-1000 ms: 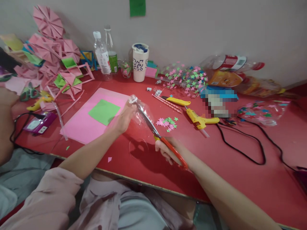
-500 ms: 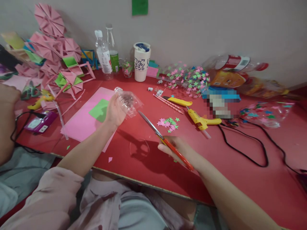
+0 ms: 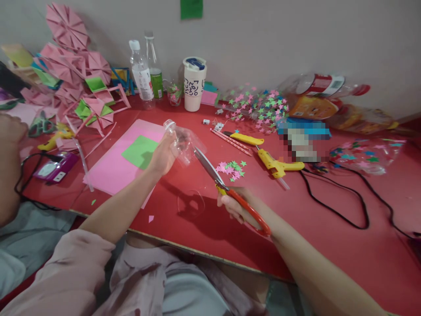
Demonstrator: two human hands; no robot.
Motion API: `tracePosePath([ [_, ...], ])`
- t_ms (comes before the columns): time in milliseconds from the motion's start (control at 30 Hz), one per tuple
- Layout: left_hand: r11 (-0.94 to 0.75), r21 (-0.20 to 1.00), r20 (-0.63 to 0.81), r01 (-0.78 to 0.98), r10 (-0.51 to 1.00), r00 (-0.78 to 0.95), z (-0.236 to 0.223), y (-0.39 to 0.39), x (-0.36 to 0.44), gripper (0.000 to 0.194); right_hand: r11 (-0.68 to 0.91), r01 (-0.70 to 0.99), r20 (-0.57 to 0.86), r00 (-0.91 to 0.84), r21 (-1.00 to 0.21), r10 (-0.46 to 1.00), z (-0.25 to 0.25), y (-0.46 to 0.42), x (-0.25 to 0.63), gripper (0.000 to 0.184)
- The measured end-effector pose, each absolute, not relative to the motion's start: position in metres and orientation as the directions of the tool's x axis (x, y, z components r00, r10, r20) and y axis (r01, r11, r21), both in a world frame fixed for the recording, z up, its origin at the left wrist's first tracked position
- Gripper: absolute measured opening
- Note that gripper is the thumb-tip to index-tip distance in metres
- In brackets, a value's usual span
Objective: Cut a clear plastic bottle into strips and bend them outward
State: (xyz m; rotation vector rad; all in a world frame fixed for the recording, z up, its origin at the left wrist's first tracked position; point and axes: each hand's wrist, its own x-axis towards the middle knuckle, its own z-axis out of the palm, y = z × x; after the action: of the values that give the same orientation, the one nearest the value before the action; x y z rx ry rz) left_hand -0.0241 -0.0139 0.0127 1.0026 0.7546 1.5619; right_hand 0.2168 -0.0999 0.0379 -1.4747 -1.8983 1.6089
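Observation:
My left hand (image 3: 164, 153) is closed around a clear plastic bottle top (image 3: 184, 145), its neck pointing up and left and its cut, open end facing right. In my right hand (image 3: 235, 206) is a pair of scissors (image 3: 250, 208) with red and yellow handles. The blades point up and left, their tips at the bottle piece's cut edge; whether they touch the plastic I cannot tell. Below, a thin clear plastic ring (image 3: 190, 204) lies on the red table (image 3: 204, 235). Just right of the blades is a small pile of pink and green paper stars (image 3: 232, 170).
Pink paper (image 3: 108, 175) with a green sheet (image 3: 140, 151) lies at left. A yellow glue gun (image 3: 278, 164) with a black cord and a yellow cutter (image 3: 246, 139) lie right. Behind stand bottles (image 3: 143, 81) and a white cup (image 3: 193, 90). Another person's arm (image 3: 9, 166) rests far left.
The bottle piece first moved left, away from the scissors, and turned in my left hand. It has since come back right, and the scissors' blades meet its edge again in view.

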Motion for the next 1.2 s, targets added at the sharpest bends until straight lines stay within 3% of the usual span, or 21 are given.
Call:
tracePosePath([
  [233, -0.187, 0.873, 0.152, -0.450, 0.982, -0.114, 0.013, -0.014, -0.023, 0.023, -0.111, 0.549, -0.415, -0.468, -0.829, 0.780, 0.032, -0.098, 0.213, 0.062],
  [833, -0.239, 0.863, 0.198, -0.444, 0.971, -0.136, 0.015, -0.016, -0.023, 0.022, -0.113, 0.528, -0.403, -0.475, -0.842, 0.782, 0.031, -0.100, 0.213, 0.061],
  [1200, -0.221, 0.823, 0.197, -0.523, 0.975, -0.100, 0.017, -0.017, -0.028, 0.021, -0.207, 0.544, -0.465, -0.395, -0.813, 0.792, 0.025, -0.101, 0.207, 0.060],
])
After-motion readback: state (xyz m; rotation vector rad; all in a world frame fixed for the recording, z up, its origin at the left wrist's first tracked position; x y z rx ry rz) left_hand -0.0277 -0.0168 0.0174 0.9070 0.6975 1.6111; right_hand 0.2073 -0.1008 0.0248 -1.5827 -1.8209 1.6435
